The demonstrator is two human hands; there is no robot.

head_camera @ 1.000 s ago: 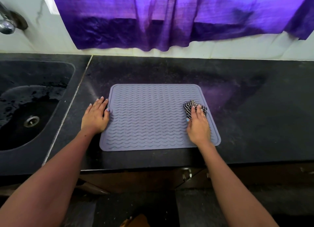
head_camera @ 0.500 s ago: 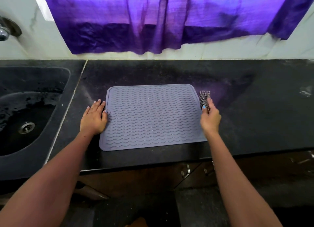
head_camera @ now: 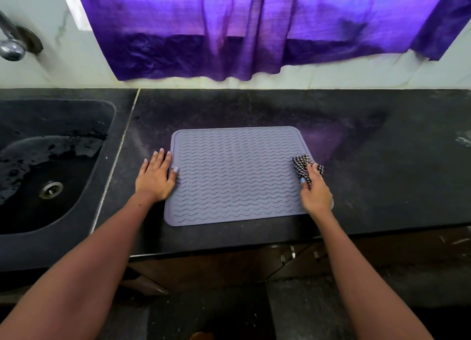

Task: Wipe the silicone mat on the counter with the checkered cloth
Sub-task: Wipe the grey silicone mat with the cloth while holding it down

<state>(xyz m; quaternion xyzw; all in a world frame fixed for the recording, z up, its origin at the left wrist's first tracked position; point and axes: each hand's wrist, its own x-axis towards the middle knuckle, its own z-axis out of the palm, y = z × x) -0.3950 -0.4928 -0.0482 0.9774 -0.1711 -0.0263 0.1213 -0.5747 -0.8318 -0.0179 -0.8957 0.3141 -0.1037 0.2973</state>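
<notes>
Grey and wavy, our silicone mat (head_camera: 237, 174) lies flat in the middle of the black counter (head_camera: 382, 161). Our right hand (head_camera: 316, 192) holds the bunched checkered cloth (head_camera: 304, 167) at 3 o'clock, back on the mat after sliding off its edge. Our left hand (head_camera: 156, 177) stays flat at 9 o'clock.

Counts: one grey silicone mat (head_camera: 235, 174) with wavy ridges, one black-and-white checkered cloth (head_camera: 303, 165), two hands, left hand (head_camera: 156, 177) and right hand (head_camera: 316, 193). One black counter (head_camera: 382, 161), one dark sink (head_camera: 38, 176) with one drain (head_camera: 50, 189), one tap (head_camera: 11, 42), one purple curtain (head_camera: 254, 28).
</notes>
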